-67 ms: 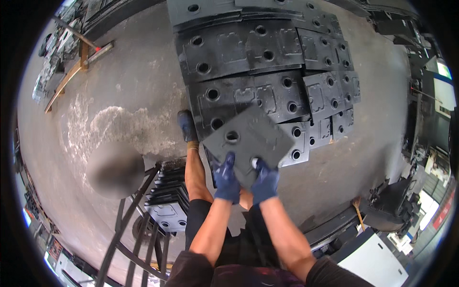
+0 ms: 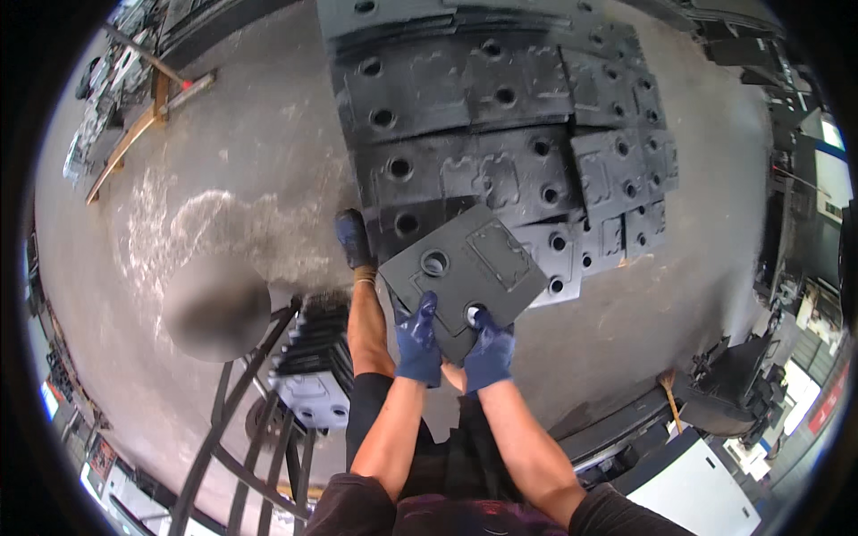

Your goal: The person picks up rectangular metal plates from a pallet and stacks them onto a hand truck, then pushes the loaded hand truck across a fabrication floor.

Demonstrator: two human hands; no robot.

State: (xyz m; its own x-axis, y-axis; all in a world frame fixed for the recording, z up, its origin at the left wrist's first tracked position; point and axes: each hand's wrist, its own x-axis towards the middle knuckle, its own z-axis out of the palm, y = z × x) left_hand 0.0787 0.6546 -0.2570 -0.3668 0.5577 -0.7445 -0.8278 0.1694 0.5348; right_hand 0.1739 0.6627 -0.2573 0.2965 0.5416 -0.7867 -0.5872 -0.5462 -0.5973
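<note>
A dark grey moulded panel [image 2: 465, 263] with two round holes and a raised outline is held up in front of me, turned diagonally. My left hand [image 2: 418, 347], in a blue glove, grips its near edge with the thumb on top, below one hole. My right hand [image 2: 490, 350], gloved alike, grips the edge to the right, its thumb by the other hole. The fingers underneath are hidden. Beyond the held panel, stacks of similar black panels [image 2: 402, 85] lie in rows on the floor, partly covered by it.
Left of my legs, a metal-barred cart [image 2: 237, 402] carries a stack of grey panels [image 2: 313, 393]. My shoe [image 2: 354, 237] stands beside the floor stacks. A broom [image 2: 670, 397] and a white panel [image 2: 693, 482] are at lower right. Wooden pieces [image 2: 130, 147] lie at upper left.
The held panel has tilted slightly, and its surface outline shows more sharply. Both hands have shifted a little left and down with it.
</note>
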